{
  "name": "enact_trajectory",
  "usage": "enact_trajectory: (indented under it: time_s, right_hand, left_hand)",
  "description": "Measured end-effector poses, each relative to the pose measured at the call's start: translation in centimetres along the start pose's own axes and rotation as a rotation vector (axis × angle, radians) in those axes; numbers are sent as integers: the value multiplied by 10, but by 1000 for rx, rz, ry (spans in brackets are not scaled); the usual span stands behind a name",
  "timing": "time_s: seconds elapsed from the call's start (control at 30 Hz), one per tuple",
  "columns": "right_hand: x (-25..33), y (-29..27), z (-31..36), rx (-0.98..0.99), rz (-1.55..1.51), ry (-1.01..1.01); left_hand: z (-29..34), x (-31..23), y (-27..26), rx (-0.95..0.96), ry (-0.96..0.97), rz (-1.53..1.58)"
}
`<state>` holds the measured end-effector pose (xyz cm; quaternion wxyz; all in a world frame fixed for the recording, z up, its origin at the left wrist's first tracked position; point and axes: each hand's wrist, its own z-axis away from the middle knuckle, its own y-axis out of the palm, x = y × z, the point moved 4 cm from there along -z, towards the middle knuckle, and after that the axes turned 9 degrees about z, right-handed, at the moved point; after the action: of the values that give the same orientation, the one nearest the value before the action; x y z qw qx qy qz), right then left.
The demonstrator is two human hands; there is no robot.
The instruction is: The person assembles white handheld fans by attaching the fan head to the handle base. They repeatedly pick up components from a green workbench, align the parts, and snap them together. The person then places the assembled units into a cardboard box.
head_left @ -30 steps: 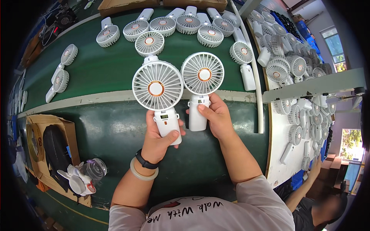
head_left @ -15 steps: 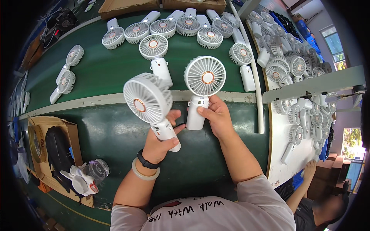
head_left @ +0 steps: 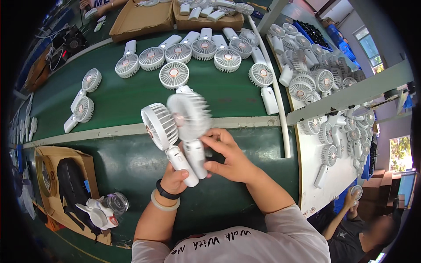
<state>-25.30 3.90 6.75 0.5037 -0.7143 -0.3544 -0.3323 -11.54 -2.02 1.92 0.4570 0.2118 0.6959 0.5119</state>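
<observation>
My left hand is closed round the handle of a white handheld fan, its round grille tilted to the left. Right against it stands a second white handheld fan, its head smeared by motion. The fingers and thumb of my right hand grip this second fan near its neck and handle. Both handles lie side by side above the dark green table edge. Just beyond them, another white fan with an orange centre ring lies on the green belt, its handle partly hidden.
Several fans lie in a row across the belt before two cardboard trays. Two more fans lie at left. A cardboard box holds a black case. At right, a white table carries many fans; a co-worker holds one.
My right hand has brought its fan leftward against the one in my left hand. The left fan has turned to face further left. The view has shifted; the co-worker at right now holds a fan.
</observation>
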Motion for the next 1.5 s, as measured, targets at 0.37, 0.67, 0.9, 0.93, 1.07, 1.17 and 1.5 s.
enact_trajectory:
  time_s: [0.37, 0.67, 0.9, 0.93, 1.07, 1.17, 1.5]
  right_hand:
    - [-112, -124, -39, -342, 1400, 667]
    - [-68, -69, -21, -82, -1519, 246]
    - [-34, -36, -18, 61, -1466, 135]
    - [-36, -35, -19, 28, -1383, 152]
    - [-30, -21, -16, -2, -1514, 178]
    - [-51, -18, -9, -25, -1091, 396]
    - [-36, -24, -27, -130, -557, 337]
  left_hand:
    - [-1, -2, -11, 16, 1, 126]
    - [2, -4, -12, -22, 64, 57]
    - [1, -4, -14, -30, 68, 116]
    - [1, -4, -13, -29, 67, 119]
    - [2, -2, -16, -39, 66, 143]
    - [3, -3, -16, -66, 84, 119]
    - [3, -3, -13, -73, 91, 64]
